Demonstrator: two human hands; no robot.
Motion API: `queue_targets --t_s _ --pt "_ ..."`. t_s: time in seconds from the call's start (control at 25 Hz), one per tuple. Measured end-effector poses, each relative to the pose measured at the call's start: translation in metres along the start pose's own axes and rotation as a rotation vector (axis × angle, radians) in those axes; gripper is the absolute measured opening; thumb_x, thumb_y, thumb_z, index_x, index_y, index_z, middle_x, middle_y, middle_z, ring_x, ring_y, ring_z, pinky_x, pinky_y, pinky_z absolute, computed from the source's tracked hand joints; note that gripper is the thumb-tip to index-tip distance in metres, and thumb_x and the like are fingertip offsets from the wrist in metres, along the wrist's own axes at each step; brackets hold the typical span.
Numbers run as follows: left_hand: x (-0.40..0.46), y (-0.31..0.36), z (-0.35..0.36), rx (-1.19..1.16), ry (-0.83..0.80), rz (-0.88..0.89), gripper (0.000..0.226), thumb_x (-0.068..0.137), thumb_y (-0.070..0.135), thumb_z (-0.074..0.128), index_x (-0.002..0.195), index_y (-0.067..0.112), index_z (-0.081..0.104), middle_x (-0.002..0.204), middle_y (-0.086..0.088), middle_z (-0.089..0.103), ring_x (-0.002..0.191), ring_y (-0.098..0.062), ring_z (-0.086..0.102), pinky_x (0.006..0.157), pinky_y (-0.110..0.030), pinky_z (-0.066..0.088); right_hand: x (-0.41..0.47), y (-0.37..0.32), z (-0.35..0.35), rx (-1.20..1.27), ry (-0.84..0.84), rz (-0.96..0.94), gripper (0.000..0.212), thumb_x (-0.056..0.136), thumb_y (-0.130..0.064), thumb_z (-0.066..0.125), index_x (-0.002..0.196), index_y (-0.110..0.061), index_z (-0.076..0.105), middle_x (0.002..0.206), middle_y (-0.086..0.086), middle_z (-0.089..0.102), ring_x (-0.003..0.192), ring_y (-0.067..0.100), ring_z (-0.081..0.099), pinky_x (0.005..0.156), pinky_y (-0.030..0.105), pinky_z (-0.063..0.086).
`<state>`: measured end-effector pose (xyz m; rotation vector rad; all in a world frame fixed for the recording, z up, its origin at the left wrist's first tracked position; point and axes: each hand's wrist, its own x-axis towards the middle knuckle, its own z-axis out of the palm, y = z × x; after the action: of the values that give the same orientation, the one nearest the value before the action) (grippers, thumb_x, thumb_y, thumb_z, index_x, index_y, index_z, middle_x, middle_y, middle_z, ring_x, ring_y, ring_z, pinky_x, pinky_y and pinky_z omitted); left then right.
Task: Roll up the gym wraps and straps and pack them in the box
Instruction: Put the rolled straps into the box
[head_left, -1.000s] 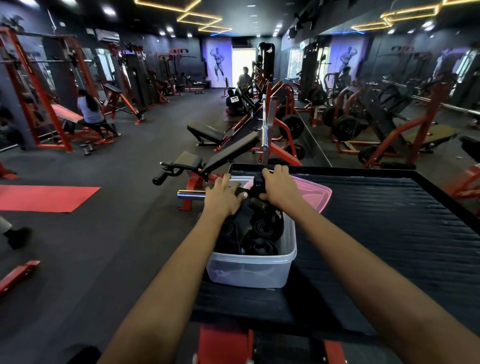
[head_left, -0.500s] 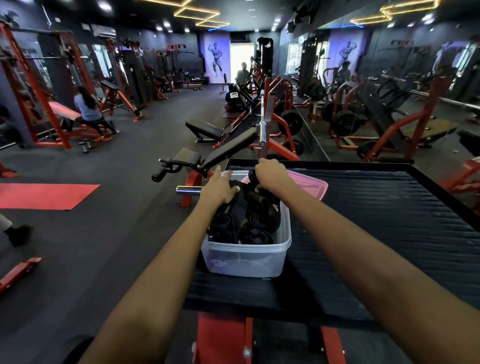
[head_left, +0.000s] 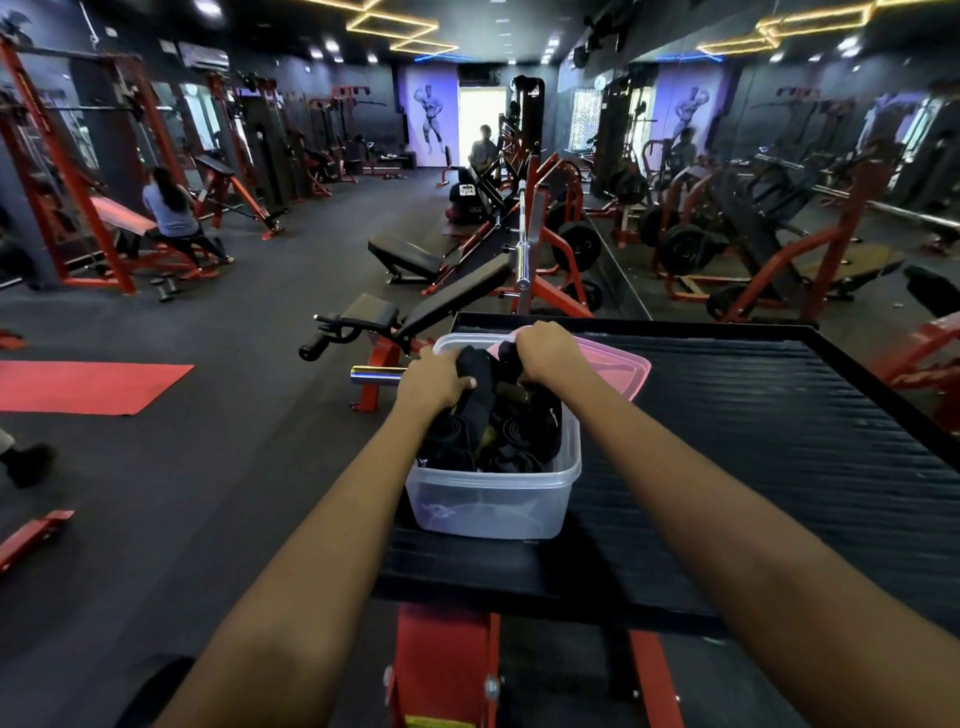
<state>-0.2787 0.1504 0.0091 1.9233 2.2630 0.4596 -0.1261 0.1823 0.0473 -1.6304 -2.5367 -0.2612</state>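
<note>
A clear plastic box (head_left: 493, 506) stands on the left part of a black ribbed platform (head_left: 753, 441). Several rolled black wraps and straps (head_left: 511, 436) fill it. My left hand (head_left: 434, 382) grips a black strap (head_left: 478, 382) at the box's far left side. My right hand (head_left: 545, 351) is closed on another piece of black fabric at the far rim; what it holds is partly hidden by my fingers. A pink lid (head_left: 623, 366) lies just behind the box.
The platform's red steel frame (head_left: 441, 670) is below me. An incline bench (head_left: 415, 317) and a chrome bar end (head_left: 376, 375) stand just beyond the box. Red machines line both sides, a red mat (head_left: 88, 387) lies left, and people (head_left: 171, 213) sit farther off.
Both hands have stayed at the box's far end, pressing and shifting the black straps. My left hand's grip has moved onto a strap lying over the pile. My head has moved slightly.
</note>
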Motion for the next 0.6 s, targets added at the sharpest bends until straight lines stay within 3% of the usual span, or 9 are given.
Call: queue_targets --t_s 0.2,0.48,0.6 --pt "-0.005 0.0 0.0 -0.008 -0.003 0.02 0.061 0.09 0.041 0.055 0.144 0.031 0.03 0.134 -0.025 0.041 0.118 -0.041 0.048 0.099 -0.044 0.041 0.001 -0.005 0.011 0.025 0.046 0.032 0.026 0.084 -0.004 0.051 0.107 -0.003 0.063 0.112 0.017 0.065 0.107 0.036 0.061 0.088 0.04 0.05" --pt "-0.004 0.001 -0.002 -0.028 -0.01 0.03 0.054 0.09 0.038 0.056 0.139 0.021 0.038 0.132 -0.025 0.041 0.116 -0.042 0.05 0.098 -0.044 0.042 0.009 0.003 0.024 0.03 -0.094 -0.001 0.028 0.088 -0.017 0.053 0.113 -0.013 0.064 0.119 0.011 0.064 0.113 0.03 0.058 0.092 0.035 0.044" --pt "-0.006 0.002 0.003 0.004 0.026 0.056 0.053 0.089 0.034 0.059 0.137 0.02 0.04 0.13 -0.024 0.042 0.111 -0.042 0.053 0.095 -0.045 0.043 0.013 -0.001 0.03 0.025 -0.056 0.022 0.025 0.089 -0.014 0.05 0.108 -0.014 0.066 0.114 0.007 0.067 0.109 0.027 0.061 0.092 0.033 0.045"
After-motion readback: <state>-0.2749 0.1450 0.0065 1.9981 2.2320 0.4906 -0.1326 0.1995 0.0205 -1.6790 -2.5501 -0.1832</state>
